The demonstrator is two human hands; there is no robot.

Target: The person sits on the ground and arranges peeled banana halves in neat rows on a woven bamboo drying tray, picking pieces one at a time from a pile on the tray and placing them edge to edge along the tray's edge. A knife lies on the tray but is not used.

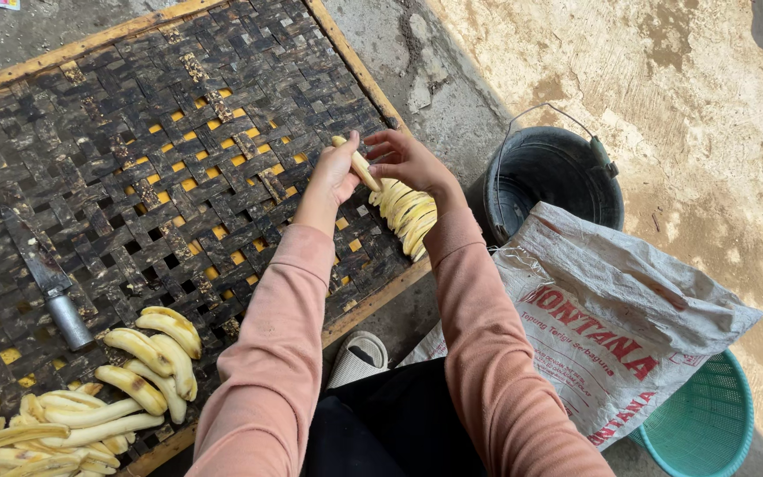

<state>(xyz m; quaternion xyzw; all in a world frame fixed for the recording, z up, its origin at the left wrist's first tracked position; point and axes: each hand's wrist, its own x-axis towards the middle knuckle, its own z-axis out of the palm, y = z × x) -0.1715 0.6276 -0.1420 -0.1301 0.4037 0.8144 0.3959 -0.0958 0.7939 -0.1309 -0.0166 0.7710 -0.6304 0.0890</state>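
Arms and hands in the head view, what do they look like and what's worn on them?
Both arms wear long, plain salmon-pink sleeves that end at the wrists, with soft creases and no print or cuffs showing. The left hand and right hand are bare: no gloves; no rings, watch or bracelets show.

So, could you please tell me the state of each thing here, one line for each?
left hand: gripping a banana slice
right hand: pinching the same slice
banana slice: held above the woven tray
woven tray: flat, mostly bare
sliced bananas: laid overlapping in a row
peeled bananas: whole, piled
knife: lying on tray, unheld
black bucket: upright
white sack: lying crumpled
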